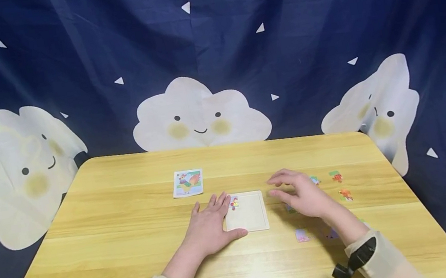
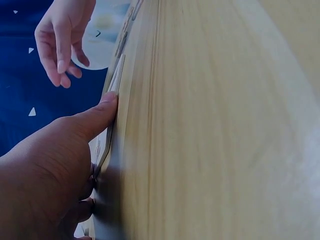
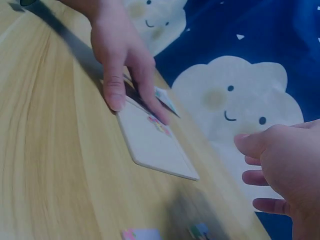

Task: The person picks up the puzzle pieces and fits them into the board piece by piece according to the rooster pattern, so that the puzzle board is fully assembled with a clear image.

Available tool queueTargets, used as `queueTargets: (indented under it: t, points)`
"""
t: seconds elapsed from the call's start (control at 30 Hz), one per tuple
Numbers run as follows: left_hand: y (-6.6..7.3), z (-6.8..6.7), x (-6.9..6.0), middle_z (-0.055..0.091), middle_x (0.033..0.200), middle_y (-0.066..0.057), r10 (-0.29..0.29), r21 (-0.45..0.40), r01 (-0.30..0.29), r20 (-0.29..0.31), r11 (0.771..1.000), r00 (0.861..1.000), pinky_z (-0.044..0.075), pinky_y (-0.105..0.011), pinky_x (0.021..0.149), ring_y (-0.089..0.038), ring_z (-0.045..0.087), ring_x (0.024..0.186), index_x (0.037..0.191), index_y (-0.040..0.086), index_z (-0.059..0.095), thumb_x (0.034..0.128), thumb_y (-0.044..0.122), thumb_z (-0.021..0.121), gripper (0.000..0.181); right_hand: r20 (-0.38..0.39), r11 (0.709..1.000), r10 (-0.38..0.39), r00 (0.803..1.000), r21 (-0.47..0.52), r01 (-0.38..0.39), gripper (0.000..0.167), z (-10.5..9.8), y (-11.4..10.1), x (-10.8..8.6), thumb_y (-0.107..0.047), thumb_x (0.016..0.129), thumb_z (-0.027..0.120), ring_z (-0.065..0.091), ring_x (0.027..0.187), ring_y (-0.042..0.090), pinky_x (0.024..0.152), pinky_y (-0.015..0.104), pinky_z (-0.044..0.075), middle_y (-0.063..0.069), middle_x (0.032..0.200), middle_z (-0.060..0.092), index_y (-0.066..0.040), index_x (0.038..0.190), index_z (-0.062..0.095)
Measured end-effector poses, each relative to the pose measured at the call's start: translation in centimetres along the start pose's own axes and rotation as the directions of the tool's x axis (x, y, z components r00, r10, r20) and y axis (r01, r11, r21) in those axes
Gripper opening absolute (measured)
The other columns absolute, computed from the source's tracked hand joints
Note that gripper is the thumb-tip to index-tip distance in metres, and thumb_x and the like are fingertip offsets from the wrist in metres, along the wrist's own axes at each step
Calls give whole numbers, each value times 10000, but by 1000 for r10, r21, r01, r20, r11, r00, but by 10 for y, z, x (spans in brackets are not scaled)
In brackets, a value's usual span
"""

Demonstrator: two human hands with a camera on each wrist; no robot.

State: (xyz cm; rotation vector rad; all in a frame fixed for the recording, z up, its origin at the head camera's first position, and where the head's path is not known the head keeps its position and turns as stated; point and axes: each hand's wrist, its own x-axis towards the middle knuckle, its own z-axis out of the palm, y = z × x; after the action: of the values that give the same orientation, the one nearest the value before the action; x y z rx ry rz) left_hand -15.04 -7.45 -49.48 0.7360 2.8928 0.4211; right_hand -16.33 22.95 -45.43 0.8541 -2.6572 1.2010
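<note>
A white square puzzle tray [image 1: 254, 217] lies on the table with one colourful jigsaw piece [image 1: 234, 201] in its upper left corner. My left hand [image 1: 210, 227] rests on the tray's left side, thumb on the near edge and fingers by the top corner. To the right of the tray my right hand [image 1: 301, 194] hovers above the table, fingers loosely bent and holding nothing, as the right wrist view also shows. Below and beyond it lie several loose jigsaw pieces, among them a pink one [image 1: 302, 235], an orange one [image 1: 345, 194] and a red and green one [image 1: 336, 176].
A square picture card [image 1: 188, 183] lies behind the tray to the left. The wooden table [image 1: 109, 227] ends at a dark blue curtain [image 1: 221, 21] printed with clouds. Dark straps with small devices sit on both wrists.
</note>
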Motion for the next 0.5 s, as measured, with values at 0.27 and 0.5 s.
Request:
queueTargets:
  t: [0.27,0.5]
  points:
    - [0,-1,0,307,1711,-26,-1,-7,1,2,1000,1000,187,-700,1203,-312,281,1571,1653,111,378,875,835,590,1085,-41,998,23,999,-58,-25,244,-21,8,-13,-104,987,769,681,1157,281,923,571,557,62,1233,722,-44,1223,765]
    - [-1,0,-1,312,1709,-34,3,-4,-3,-5,1000,1000,193,-700,1201,-314,284,1570,1653,105,377,878,832,590,1083,-55,996,39,998,-78,-43,251,-32,19,-24,-101,987,767,692,1075,316,873,561,562,118,1219,729,-13,1222,758]
